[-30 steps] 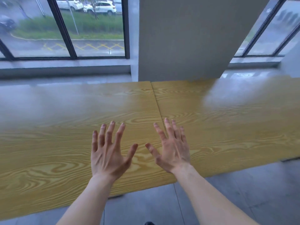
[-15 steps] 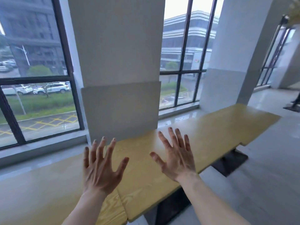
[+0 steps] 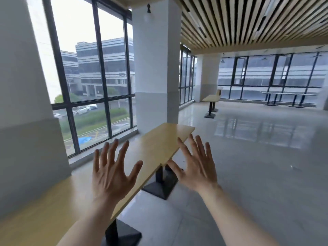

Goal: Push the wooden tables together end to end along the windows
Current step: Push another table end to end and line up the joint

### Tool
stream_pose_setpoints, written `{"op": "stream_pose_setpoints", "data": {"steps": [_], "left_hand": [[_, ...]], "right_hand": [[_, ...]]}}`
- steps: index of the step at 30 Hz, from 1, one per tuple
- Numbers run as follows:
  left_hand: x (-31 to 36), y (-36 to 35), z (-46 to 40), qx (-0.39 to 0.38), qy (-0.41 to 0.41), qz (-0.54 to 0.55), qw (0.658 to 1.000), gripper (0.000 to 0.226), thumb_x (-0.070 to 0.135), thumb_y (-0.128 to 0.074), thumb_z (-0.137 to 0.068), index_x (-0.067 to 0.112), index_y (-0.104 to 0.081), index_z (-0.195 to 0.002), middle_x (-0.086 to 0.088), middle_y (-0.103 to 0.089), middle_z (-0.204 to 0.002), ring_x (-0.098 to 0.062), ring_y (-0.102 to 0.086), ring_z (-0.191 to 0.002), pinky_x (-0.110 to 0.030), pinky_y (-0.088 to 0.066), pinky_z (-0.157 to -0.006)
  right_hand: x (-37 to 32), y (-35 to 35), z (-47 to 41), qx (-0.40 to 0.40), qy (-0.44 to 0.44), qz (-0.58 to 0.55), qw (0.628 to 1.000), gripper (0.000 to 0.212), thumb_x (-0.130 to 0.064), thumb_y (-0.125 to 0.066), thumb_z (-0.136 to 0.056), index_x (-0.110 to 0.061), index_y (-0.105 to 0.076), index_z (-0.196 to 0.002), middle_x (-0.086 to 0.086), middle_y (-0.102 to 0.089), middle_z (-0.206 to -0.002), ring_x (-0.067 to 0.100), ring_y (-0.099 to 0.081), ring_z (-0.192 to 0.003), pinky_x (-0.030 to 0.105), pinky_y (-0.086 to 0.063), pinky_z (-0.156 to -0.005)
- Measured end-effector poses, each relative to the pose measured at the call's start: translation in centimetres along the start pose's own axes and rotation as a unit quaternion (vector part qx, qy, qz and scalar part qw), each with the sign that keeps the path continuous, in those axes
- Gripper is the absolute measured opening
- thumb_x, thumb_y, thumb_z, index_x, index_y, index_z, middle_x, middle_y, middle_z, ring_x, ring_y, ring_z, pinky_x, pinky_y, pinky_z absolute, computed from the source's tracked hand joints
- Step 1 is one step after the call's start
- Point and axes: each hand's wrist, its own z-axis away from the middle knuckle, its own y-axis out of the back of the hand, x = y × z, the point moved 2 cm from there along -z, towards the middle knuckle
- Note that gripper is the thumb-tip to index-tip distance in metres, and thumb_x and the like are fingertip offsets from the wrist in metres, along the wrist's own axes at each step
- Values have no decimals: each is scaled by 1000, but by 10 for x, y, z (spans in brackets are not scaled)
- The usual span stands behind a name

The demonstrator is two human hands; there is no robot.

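A row of wooden tables point(image 3: 159, 139) runs along the windows point(image 3: 99, 96) from the lower left toward a white pillar point(image 3: 156, 68). The tops meet end to end and stand on black pedestal bases point(image 3: 159, 187). My left hand point(image 3: 113, 173) is raised in the air above the row with its fingers spread, holding nothing. My right hand point(image 3: 197, 166) is raised beside the tables' room-side edge, fingers spread too, holding nothing. Another wooden table point(image 3: 211, 98) stands apart, far off near the windows.
A wide grey pillar point(image 3: 26, 103) stands close on the left behind the tables. Shiny grey floor point(image 3: 257, 157) spreads to the right. A long dark-framed table point(image 3: 287, 96) stands at the far windows. A slatted ceiling runs overhead.
My view has swung up and to the right, from looking down at the tabletops to looking along the row into the room. Both hands stayed raised and spread, lifted off the tables.
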Motion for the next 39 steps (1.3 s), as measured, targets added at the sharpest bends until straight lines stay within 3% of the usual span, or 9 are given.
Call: {"op": "stream_pose_setpoints", "data": {"steps": [6, 10, 20, 32, 39], "left_hand": [[148, -113, -70, -33, -73, 63, 995, 83, 81, -23, -93, 33, -33, -160, -5, -30, -169, -28, -17, -159, -48, 2, -129], [218, -188, -111, -41, -102, 114, 987, 90, 85, -11, -89, 34, -32, -160, -3, -28, -170, -27, -16, -159, -48, 1, -130], [348, -396, -282, -78, -134, 182, 971, 85, 84, -21, -90, 37, -25, -162, -3, -27, -170, -25, -12, -160, -50, 1, -129], [450, -603, -435, -101, -157, 169, 968, 88, 86, -16, -90, 38, -20, -163, -2, -19, -172, -25, -5, -160, -49, 7, -129], [480, -701, -538, -91, -88, 136, 983, 84, 84, -20, -91, 38, -22, -162, 0, -24, -171, -26, -11, -160, -52, 2, -129]], "right_hand": [[177, 0, -4, 9, -102, 45, 994, 97, -92, 7, -82, -43, -1, -165, 3, 10, -175, 26, 14, -161, 52, 11, -128], [263, -16, -20, 17, -151, 73, 986, 98, -93, 2, -82, -43, -7, -165, 4, 4, -176, 27, 8, -162, 52, 8, -129], [460, -69, -169, 10, -225, 129, 966, 99, -93, 0, -81, -42, -6, -165, 2, 7, -176, 23, 13, -161, 48, 10, -129], [654, -165, -343, -9, -228, 113, 967, 93, -92, -6, -86, -44, 1, -165, 1, 14, -175, 21, 20, -159, 49, 12, -129], [756, -239, -489, -47, -165, 83, 982, 93, -92, -5, -86, -43, 2, -165, 1, 15, -175, 20, 21, -159, 48, 12, -128]]}}
